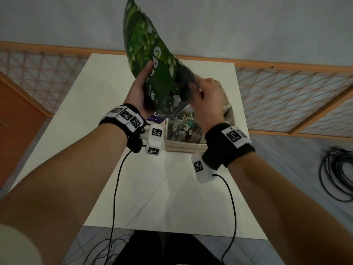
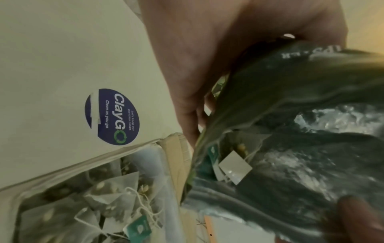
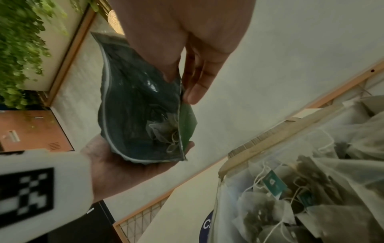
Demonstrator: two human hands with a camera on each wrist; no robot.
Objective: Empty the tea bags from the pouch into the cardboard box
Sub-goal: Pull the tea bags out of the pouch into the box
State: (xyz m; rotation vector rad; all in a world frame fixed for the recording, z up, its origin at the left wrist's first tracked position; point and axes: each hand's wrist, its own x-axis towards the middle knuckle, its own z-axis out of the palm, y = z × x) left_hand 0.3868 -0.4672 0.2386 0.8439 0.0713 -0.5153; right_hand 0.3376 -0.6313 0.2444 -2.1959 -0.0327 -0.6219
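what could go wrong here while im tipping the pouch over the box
1. A few tea bags still sit at the mouth of the pouch; their strings may snag and keep them inside.
2. The mouth hangs over the far-left part of the cardboard box, so a bag could drop onto the table.
3. The right hand pinches only the pouch's lip and may slip; the left hand cradles the body.

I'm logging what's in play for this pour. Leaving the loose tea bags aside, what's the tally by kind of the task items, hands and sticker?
Green pouch: 1
Cardboard box: 1
Hands on the pouch: 2, left hand and right hand
Round blue sticker on the table: 1
Total: 5
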